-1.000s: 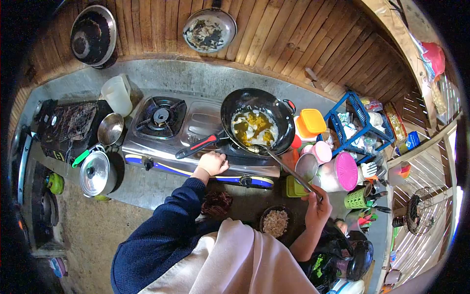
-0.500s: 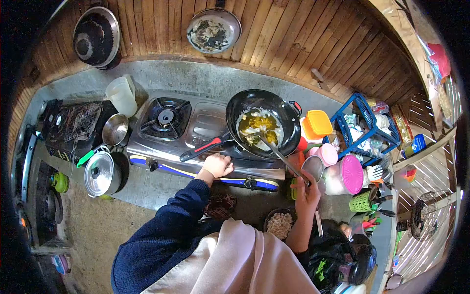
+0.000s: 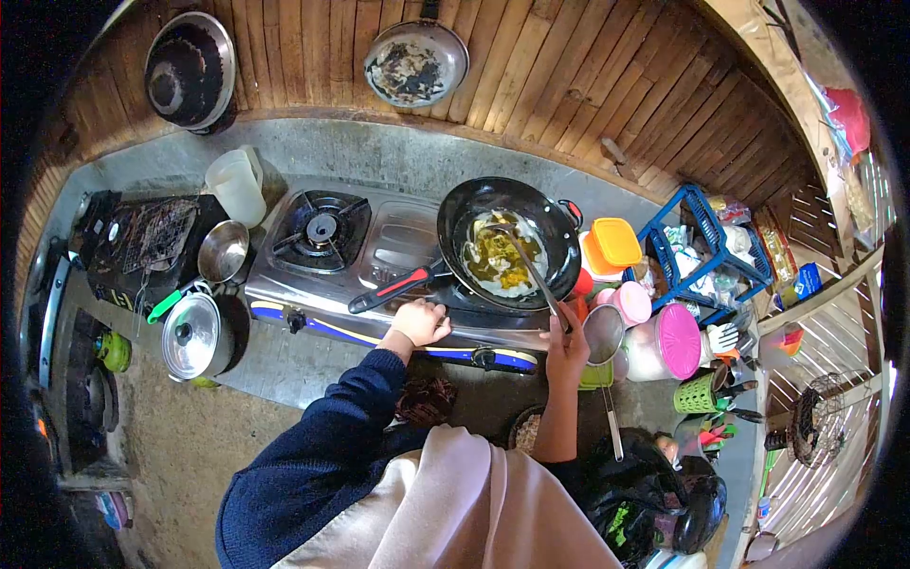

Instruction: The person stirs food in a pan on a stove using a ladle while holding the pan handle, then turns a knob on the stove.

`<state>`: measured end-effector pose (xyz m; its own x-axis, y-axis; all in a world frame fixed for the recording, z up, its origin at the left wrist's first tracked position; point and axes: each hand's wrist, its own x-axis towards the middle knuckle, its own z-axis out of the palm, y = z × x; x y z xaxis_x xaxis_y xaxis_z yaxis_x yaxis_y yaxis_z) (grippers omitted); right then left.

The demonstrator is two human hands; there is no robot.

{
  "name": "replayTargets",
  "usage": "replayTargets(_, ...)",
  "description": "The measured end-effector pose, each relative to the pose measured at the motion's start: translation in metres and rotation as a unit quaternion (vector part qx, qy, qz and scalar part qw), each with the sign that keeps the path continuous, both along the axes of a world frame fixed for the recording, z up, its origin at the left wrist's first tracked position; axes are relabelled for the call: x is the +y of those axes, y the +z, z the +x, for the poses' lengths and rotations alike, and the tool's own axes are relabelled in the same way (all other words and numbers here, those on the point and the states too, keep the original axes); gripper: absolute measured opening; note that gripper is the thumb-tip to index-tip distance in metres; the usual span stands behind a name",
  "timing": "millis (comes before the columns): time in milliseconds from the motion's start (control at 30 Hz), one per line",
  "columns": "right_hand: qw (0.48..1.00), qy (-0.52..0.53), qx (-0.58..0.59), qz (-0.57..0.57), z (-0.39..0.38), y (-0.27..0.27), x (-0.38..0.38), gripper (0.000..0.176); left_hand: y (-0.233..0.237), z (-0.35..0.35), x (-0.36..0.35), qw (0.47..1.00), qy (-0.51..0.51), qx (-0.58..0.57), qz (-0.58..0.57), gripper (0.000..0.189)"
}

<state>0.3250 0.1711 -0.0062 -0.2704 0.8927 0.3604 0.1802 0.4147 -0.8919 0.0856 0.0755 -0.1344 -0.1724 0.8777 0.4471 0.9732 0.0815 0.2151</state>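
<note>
My right hand is closed round the handle of a long metal spatula. The spatula's far end lies in the black wok, among yellow and whitish egg-like food in oil; the shape of that end is hard to make out. Under the wok is the right side of a steel two-burner gas stove. With fingers curled in, my left hand rests on the stove's front edge, just below the wok's black-and-red handle. Nothing shows inside the left hand.
Right of the wok stand an orange-lidded box, a pink-lidded jar, a strainer and a blue rack. To the left are a lidded pot, a small saucepan and a plastic jug. A bowl sits near my right forearm.
My right hand has moved left, and the spatula's end has shifted up toward the far side of the wok. The food has been pushed about. My left hand stays in place.
</note>
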Motion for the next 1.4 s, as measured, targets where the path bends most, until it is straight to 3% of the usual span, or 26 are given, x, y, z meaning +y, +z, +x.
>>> replayTargets(467,0.998,-0.059,-0.009,-0.019,0.060,0.033,-0.042,0.026,0.001,-0.001,-0.001,0.999,-0.006,-0.009,-0.031,0.034)
replayTargets(733,0.994,-0.047,-0.100,-0.004,0.094,0.059,-0.059,0.024,-0.001,0.000,0.000,1.000,-0.003,-0.007,-0.020,0.033)
replayTargets(933,0.988,-0.047,-0.143,0.015,0.096,0.096,-0.076,0.022,-0.003,-0.001,0.001,1.000,-0.006,-0.005,-0.006,0.032)
replayTargets(1033,0.986,-0.042,-0.150,0.051,0.101,0.098,-0.077,0.022,-0.003,-0.001,0.000,1.000,-0.003,-0.007,-0.007,0.032)
replayTargets(1400,0.986,-0.066,-0.150,0.023,0.097,0.110,-0.082,0.021,-0.002,-0.001,0.000,1.000,-0.008,-0.012,0.004,0.031)
